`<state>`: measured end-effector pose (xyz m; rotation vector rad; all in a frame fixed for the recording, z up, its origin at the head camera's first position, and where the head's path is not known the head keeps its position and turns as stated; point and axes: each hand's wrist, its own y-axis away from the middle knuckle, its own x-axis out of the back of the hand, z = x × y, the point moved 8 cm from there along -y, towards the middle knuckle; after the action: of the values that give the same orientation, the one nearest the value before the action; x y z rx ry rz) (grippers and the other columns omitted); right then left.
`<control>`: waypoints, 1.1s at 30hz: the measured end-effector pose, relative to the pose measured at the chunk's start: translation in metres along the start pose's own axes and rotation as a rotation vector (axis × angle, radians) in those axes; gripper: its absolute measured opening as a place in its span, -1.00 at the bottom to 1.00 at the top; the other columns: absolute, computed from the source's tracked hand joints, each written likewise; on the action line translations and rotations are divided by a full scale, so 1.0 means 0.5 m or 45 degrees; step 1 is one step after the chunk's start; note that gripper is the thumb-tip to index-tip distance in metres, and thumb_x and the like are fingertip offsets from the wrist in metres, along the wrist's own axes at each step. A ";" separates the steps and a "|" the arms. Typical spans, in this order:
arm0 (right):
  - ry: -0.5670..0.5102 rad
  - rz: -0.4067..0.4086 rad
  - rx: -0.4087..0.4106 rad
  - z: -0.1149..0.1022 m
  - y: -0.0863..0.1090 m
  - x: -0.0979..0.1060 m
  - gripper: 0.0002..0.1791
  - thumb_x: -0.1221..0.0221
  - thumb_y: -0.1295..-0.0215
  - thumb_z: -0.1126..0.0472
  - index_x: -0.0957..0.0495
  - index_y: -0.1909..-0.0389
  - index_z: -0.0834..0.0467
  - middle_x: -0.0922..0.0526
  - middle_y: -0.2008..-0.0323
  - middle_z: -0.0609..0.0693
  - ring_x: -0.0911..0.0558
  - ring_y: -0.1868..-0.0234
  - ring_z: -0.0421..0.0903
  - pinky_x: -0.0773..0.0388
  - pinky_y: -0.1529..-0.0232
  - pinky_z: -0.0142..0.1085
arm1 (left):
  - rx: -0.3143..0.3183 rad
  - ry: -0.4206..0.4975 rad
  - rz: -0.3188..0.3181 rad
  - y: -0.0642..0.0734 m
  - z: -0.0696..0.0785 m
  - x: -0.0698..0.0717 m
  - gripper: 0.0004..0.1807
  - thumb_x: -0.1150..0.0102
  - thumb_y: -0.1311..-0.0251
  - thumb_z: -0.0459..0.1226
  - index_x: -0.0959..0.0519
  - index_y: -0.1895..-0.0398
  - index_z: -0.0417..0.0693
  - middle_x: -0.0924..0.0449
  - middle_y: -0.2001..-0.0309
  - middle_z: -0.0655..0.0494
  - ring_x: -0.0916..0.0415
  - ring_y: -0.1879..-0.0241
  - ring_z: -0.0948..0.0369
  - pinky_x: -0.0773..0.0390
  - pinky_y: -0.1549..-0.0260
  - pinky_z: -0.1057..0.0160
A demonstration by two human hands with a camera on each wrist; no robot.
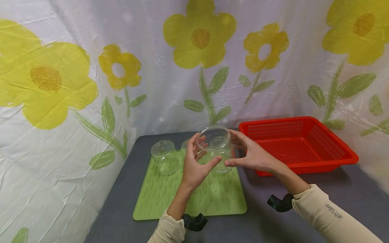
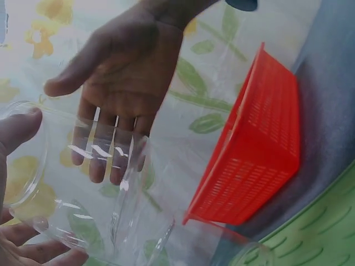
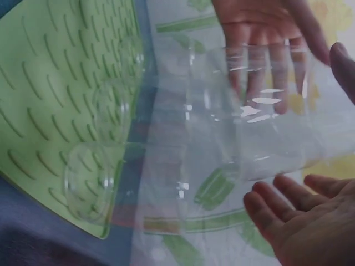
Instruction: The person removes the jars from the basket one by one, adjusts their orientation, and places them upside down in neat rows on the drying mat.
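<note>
Both hands hold a clear plastic jar (image 1: 217,145) above a green ridged mat (image 1: 194,199), its round mouth tipped toward me. My left hand (image 1: 194,170) grips it from the left, thumb in front and fingers seen through the wall. On the opposite side is my right hand (image 1: 255,155), its thumb at the front and fingers around the side. The left wrist view shows the left thumb (image 2: 19,130) near the jar's rim. Another clear jar (image 1: 164,157) stands on the mat's left part. More clear jars (image 3: 89,180) show on the mat in the right wrist view.
A red perforated plastic basket (image 1: 297,146) stands at the back right on a dark grey table (image 1: 112,202). Behind the table hangs a white sheet (image 1: 152,101) printed with yellow flowers. Black bands (image 1: 194,222) are worn at both wrists.
</note>
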<state>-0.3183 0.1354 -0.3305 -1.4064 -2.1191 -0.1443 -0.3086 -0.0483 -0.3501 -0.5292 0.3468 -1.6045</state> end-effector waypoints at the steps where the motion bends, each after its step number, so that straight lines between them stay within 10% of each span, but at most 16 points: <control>1: -0.001 0.003 0.004 0.003 0.001 -0.004 0.13 -0.50 -0.13 0.02 -0.02 -0.62 0.04 -0.31 -0.49 0.16 -0.36 -0.47 0.23 -0.29 -0.43 0.27 | 0.005 0.025 0.003 0.001 -0.001 0.001 0.08 -0.55 -0.09 -0.16 -0.06 -0.59 0.00 -0.33 -0.45 -0.08 -0.42 -0.37 0.02 -0.48 -0.34 -0.05; 33: -0.058 0.127 0.245 0.016 0.017 -0.052 0.20 -0.59 0.00 0.12 -0.04 -0.60 -0.21 -0.31 -0.51 -0.01 -0.32 -0.52 0.10 -0.22 -0.45 0.31 | 0.075 0.240 -0.142 0.022 -0.014 0.006 0.16 -0.50 -0.12 0.05 0.07 -0.62 0.04 -0.16 -0.56 -0.15 -0.29 -0.46 -0.15 -0.37 -0.39 -0.23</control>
<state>-0.3070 0.1213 -0.3529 -1.4081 -2.0338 0.1287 -0.3034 -0.0532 -0.3614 -0.3584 0.4157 -1.7723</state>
